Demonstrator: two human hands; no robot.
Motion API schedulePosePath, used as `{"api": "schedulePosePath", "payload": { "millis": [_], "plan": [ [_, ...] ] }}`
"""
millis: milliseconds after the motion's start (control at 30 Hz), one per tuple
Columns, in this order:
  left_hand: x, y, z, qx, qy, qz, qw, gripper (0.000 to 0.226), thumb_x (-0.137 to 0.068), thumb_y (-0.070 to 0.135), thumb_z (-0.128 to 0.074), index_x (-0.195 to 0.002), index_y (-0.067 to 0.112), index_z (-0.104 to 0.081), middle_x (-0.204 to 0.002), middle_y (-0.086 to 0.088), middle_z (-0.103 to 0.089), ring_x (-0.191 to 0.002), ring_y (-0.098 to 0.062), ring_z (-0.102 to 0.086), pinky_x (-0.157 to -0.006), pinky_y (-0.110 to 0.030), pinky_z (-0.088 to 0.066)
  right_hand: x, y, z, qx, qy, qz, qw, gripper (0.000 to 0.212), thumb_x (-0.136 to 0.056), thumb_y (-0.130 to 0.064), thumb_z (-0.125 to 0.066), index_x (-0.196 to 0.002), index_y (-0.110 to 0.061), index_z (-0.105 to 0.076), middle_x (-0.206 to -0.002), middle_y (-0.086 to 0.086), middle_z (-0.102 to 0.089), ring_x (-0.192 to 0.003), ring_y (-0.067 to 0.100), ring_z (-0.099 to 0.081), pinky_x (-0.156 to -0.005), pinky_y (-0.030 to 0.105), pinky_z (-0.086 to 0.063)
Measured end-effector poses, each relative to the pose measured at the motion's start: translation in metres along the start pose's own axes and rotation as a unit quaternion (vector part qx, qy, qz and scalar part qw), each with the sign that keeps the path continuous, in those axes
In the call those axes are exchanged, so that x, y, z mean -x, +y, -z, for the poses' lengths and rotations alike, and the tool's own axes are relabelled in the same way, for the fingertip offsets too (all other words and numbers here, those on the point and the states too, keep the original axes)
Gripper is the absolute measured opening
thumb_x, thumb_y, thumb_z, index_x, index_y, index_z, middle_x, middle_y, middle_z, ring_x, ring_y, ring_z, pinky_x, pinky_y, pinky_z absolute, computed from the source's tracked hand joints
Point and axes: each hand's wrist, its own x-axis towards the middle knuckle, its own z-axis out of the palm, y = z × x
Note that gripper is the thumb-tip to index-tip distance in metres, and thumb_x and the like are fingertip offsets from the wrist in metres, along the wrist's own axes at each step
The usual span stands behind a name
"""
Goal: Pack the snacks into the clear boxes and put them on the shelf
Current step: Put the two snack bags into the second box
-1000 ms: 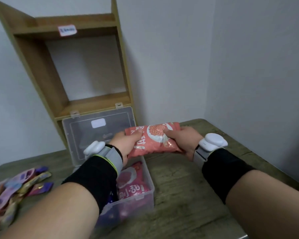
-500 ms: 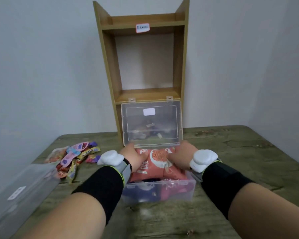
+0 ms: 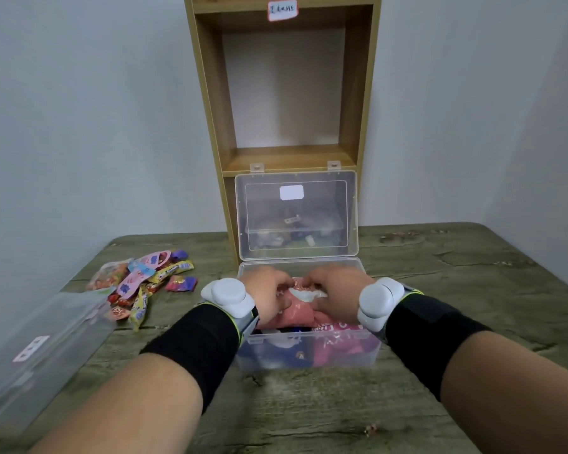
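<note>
Left hand (image 3: 269,298) and right hand (image 3: 336,291) are inside the open clear box (image 3: 309,358), fingers curled down, gripping the pink snack bag (image 3: 300,314), which lies on other packets. Lid (image 3: 297,224) upright at 12 o'clock, before wooden shelf (image 3: 210,93). Loose snacks (image 3: 145,283) at 10 o'clock of the box; second clear box (image 3: 40,352) at 8 o'clock.

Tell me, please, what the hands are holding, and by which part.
Both grip the pink snack bag in the open clear box: the left hand its left side, the right hand its right side.
</note>
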Motion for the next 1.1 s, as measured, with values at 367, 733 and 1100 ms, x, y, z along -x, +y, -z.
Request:
{"api": "schedulePosePath", "payload": {
  "millis": [367,733,1100],
  "plan": [
    [-0.012,-0.013,0.008,0.011,-0.049,-0.011,0.999,0.041,-0.088,0.035,-0.067,-0.129,0.030,-0.062,-0.128,0.005,-0.062,-0.115,-0.017,-0.058,-0.093,-0.024,-0.042,-0.007,0.006,-0.004,0.016,-0.007,0.017,1.000,0.044,-0.082,-0.041,-0.067,-0.125,-0.040,-0.058,-0.120,-0.006,-0.060,-0.108,0.017,-0.058,-0.089,0.030,-0.050],
    [-0.040,-0.032,0.056,0.531,0.248,0.238,0.775,0.052,-0.080,0.066,-0.050,-0.121,0.036,-0.058,-0.122,0.009,-0.065,-0.105,-0.014,-0.063,-0.092,-0.038,-0.051,-0.034,0.048,0.029,-0.328,0.281,-0.199,0.880,0.082,-0.091,-0.049,-0.059,-0.154,-0.013,-0.019,-0.154,0.015,-0.032,-0.137,0.033,-0.038,-0.110,0.041,-0.033],
    [-0.039,-0.031,0.075,0.586,0.157,0.194,0.771,0.079,-0.084,0.072,-0.047,-0.151,0.037,-0.023,-0.151,0.005,-0.043,-0.122,-0.018,-0.051,-0.104,-0.044,-0.034,-0.041,0.055,0.040,-0.358,0.255,-0.206,0.874,0.097,-0.084,-0.064,-0.056,-0.155,-0.019,-0.008,-0.156,0.014,-0.032,-0.137,0.036,-0.040,-0.109,0.046,-0.037]
  ]
}}
